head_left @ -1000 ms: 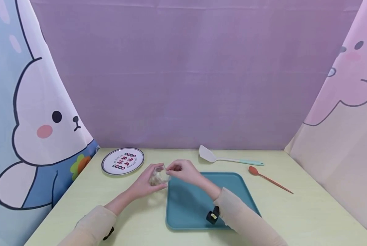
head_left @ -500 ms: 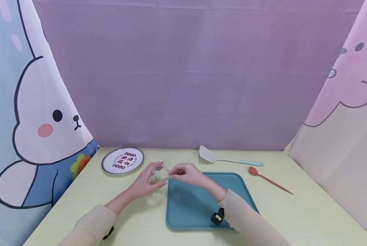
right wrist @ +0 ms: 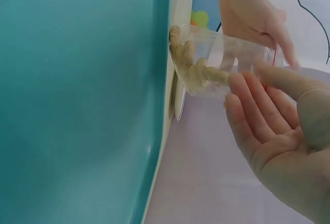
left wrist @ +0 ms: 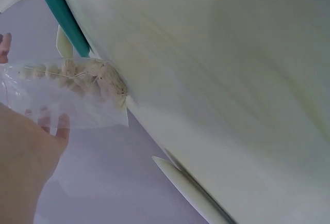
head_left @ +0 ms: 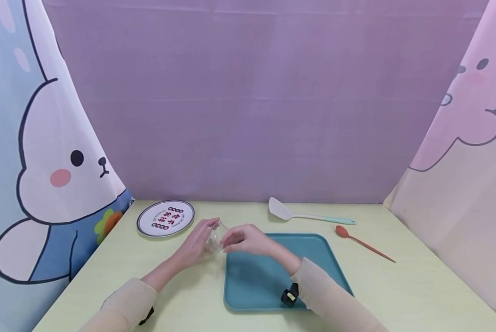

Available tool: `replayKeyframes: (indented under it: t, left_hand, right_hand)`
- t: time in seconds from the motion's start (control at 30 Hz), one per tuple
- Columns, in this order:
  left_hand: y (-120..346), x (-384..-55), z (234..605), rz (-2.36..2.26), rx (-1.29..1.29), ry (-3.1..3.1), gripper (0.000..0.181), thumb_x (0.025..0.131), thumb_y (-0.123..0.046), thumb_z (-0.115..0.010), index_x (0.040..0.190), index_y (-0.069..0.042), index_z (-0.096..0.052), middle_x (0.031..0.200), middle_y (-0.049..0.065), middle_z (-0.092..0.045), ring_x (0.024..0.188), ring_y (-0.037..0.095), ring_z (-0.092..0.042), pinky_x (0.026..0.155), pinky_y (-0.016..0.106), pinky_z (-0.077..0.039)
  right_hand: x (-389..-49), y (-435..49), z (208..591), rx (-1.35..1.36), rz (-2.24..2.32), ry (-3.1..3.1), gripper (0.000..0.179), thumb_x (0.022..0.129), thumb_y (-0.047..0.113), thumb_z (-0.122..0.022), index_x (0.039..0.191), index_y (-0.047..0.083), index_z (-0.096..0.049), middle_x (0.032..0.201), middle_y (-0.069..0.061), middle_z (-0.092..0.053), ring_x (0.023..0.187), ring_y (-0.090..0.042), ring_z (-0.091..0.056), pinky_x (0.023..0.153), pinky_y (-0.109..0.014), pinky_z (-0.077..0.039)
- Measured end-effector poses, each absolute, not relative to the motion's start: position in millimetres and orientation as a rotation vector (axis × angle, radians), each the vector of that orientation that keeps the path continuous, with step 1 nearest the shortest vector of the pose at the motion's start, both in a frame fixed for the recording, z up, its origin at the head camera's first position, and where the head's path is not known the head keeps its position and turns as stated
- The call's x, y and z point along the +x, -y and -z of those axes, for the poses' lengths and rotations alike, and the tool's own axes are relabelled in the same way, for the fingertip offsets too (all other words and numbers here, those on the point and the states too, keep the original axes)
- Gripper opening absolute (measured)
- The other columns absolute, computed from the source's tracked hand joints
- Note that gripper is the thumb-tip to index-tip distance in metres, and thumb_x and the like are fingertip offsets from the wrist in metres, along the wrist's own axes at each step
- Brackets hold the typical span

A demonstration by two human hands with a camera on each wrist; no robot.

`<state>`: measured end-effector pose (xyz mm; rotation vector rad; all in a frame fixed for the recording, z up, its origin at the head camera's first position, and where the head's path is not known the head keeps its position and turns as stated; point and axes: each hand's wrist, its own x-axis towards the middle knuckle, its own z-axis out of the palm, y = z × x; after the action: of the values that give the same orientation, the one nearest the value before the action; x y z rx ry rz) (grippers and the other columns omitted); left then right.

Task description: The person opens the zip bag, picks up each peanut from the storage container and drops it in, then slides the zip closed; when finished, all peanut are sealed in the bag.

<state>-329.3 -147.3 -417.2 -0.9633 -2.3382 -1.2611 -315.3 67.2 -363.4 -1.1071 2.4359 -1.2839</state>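
Note:
A clear plastic zip bag with a red line near its mouth hangs over the table, just left of the teal tray. Beige, knobbly pieces like unshelled peanuts lie in its bottom, also visible through the film in the left wrist view. My left hand holds the bag's left side between thumb and fingers. On the opposite edge, near the mouth, my right hand pinches the film, thumb on one side and fingertips on the other. The bag's mouth is partly hidden behind the hands.
Beneath my right forearm lies the teal tray. A white plate with red characters sits at the back left. Behind the tray is a white spatula with a mint handle, and to its right an orange-red spoon.
My right hand first drew the bag's edge out to the right, then came back left and slightly lower, closer to my left hand. The left hand has stayed nearly in place.

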Motion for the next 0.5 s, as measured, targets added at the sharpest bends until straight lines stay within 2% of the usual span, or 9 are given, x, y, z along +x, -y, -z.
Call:
replayKeyframes:
  t: [0.07, 0.17, 0.27, 0.4, 0.5]
  left_hand:
    - [147.3, -330.6, 416.8, 1.234, -0.951, 2.303, 0.037, 0.102, -0.009, -0.032, 0.135, 0.002, -0.043, 0.124, 0.015, -0.054, 0.114, 0.029, -0.053, 0.098, 0.048, -0.043]
    - [148.8, -333.5, 418.0, 1.173, -0.91, 2.278, 0.036, 0.099, -0.006, -0.041, 0.133, 0.002, -0.045, 0.121, 0.014, -0.055, 0.109, 0.027, -0.055, 0.093, 0.048, -0.047]
    - [150.8, -335.6, 418.8, 1.114, -0.891, 2.277, 0.04, 0.095, -0.006, -0.051, 0.133, 0.001, -0.045, 0.116, 0.012, -0.056, 0.105, 0.024, -0.055, 0.087, 0.047, -0.051]
    - [153.6, -337.4, 417.6, 1.083, -0.886, 2.237, 0.044, 0.091, -0.008, -0.059, 0.133, -0.001, -0.047, 0.111, 0.009, -0.056, 0.103, 0.022, -0.056, 0.087, 0.046, -0.05]
    - [155.4, -339.9, 415.5, 1.045, -0.882, 2.176, 0.044, 0.088, -0.006, -0.062, 0.13, 0.0, -0.05, 0.106, 0.008, -0.057, 0.099, 0.021, -0.057, 0.089, 0.04, -0.05]
  right_hand:
    - [-310.0, -66.2, 358.4, -1.103, 1.294, -2.441, 0.021, 0.084, 0.008, -0.069, 0.103, 0.001, -0.066, 0.099, -0.016, -0.069, 0.09, -0.026, -0.068, 0.078, -0.019, -0.053]
    - [-307.2, -64.4, 356.9, -1.064, 1.319, -2.429, 0.026, 0.081, 0.008, -0.072, 0.105, -0.001, -0.063, 0.101, -0.018, -0.065, 0.089, -0.033, -0.067, 0.077, -0.022, -0.054]
    - [-311.7, -62.5, 365.3, -0.985, 1.364, -2.402, 0.025, 0.083, 0.01, -0.071, 0.105, 0.002, -0.062, 0.101, -0.016, -0.063, 0.088, -0.037, -0.066, 0.074, -0.032, -0.057]
    - [-319.0, -61.0, 375.3, -0.886, 1.471, -2.376, 0.017, 0.086, 0.011, -0.068, 0.1, 0.004, -0.063, 0.096, -0.012, -0.064, 0.084, -0.039, -0.067, 0.07, -0.049, -0.057]
    - [-321.6, -60.0, 375.3, -0.877, 1.543, -2.388, 0.013, 0.087, 0.007, -0.066, 0.099, 0.003, -0.064, 0.092, -0.014, -0.065, 0.081, -0.039, -0.067, 0.068, -0.051, -0.056]
